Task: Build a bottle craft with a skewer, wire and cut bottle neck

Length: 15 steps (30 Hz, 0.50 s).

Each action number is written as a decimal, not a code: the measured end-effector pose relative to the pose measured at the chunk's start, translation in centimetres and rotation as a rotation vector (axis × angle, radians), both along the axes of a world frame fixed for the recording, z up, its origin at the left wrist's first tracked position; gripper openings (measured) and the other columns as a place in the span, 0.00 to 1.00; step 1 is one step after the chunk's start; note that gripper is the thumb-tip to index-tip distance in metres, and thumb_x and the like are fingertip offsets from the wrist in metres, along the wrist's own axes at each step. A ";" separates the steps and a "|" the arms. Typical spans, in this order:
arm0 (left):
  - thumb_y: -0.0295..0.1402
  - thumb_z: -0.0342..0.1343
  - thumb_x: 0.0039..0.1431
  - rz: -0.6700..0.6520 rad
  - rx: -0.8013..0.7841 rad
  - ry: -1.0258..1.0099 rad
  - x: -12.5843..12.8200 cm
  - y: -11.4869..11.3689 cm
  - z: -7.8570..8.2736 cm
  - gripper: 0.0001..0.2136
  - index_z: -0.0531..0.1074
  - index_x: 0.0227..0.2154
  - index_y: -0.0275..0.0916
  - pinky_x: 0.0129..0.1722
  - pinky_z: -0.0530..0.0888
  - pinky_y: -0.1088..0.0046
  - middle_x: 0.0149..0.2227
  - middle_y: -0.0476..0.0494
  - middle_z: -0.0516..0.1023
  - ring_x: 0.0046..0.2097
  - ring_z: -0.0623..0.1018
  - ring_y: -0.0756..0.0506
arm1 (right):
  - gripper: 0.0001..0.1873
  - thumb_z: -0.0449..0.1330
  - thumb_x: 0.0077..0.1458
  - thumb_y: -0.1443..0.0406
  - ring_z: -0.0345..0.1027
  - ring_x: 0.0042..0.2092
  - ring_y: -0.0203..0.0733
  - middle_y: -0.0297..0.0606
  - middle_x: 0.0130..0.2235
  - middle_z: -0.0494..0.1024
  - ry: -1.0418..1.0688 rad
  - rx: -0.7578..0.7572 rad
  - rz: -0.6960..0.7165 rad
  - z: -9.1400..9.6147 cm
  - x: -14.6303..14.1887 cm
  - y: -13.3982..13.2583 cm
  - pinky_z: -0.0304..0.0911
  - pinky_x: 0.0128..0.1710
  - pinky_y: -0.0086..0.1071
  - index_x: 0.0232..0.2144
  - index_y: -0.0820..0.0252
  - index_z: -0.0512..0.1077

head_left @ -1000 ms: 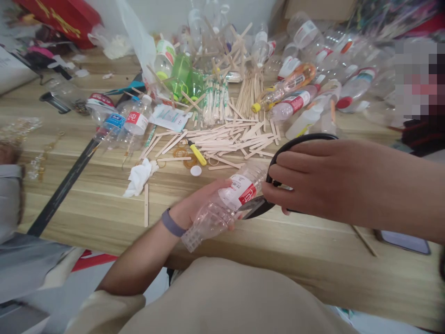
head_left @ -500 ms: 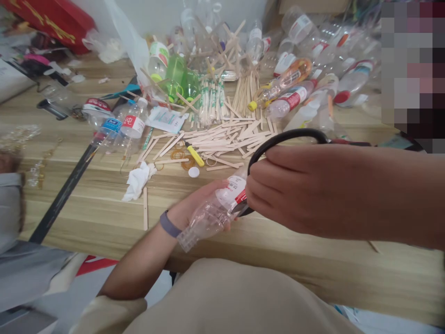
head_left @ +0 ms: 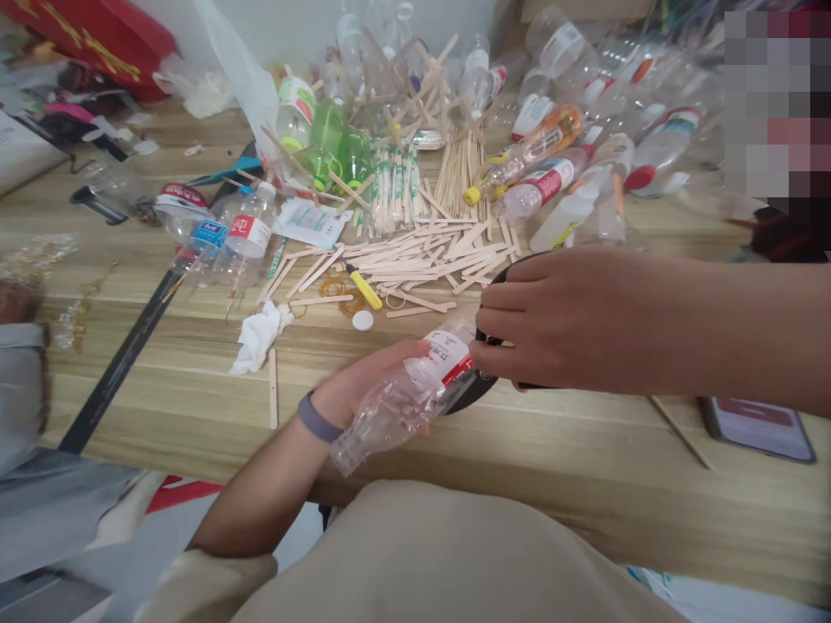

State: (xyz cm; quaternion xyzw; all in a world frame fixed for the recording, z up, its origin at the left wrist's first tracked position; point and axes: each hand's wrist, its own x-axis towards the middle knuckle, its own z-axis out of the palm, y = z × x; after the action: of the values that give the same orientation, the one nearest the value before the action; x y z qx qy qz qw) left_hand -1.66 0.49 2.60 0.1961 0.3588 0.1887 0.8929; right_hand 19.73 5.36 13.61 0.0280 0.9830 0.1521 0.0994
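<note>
My left hand [head_left: 367, 381] is wrapped round a clear plastic bottle [head_left: 383, 411] with a white and red label, its neck tilted down toward me. Black-handled scissors [head_left: 468, 396] are gripped in my right hand [head_left: 525, 324], which covers most of the handles. The blades meet the bottle's side by the label; how deep they go I cannot tell. Beyond the bottle lie a yellow-handled tool [head_left: 364, 288], a white disc [head_left: 362, 321] and a pile of flat wooden sticks [head_left: 415, 264].
Many plastic bottles [head_left: 542, 186] crowd the back right. At the left are labelled bottles [head_left: 247, 234], crumpled tissue [head_left: 258, 336] and a long black strip [head_left: 120, 368]. A phone [head_left: 759, 428] lies at the right. Another person's sleeve [head_left: 22, 372] shows at the left edge.
My right hand has turned and the scissor handles have closed together and tilted lower. The phone and a thin stick at the right have come into view. My left hand still holds the bottle.
</note>
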 end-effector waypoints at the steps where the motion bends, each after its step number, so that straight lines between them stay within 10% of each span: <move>1: 0.44 0.54 0.60 0.015 -0.017 0.010 0.0 -0.1 0.1 0.15 0.75 0.33 0.36 0.24 0.71 0.74 0.25 0.48 0.77 0.24 0.75 0.48 | 0.06 0.60 0.56 0.70 0.66 0.33 0.42 0.33 0.27 0.74 0.028 -0.005 0.004 -0.3 0.2 0.1 0.53 0.30 0.39 0.30 0.54 0.73; 15: 0.45 0.53 0.60 0.005 -0.028 0.065 -0.7 0.5 0.0 0.17 0.76 0.37 0.34 0.26 0.74 0.69 0.28 0.45 0.78 0.26 0.76 0.46 | 0.06 0.59 0.61 0.60 0.65 0.29 0.44 0.33 0.27 0.72 0.204 -0.112 -0.153 -2.9 2.3 -0.9 0.51 0.28 0.36 0.34 0.55 0.72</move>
State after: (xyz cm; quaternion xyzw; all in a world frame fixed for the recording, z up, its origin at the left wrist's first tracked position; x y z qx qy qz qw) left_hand -2.35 0.96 2.61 0.1888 0.3906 0.1797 0.8829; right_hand 22.01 4.41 10.70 0.1126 0.9899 0.0854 0.0117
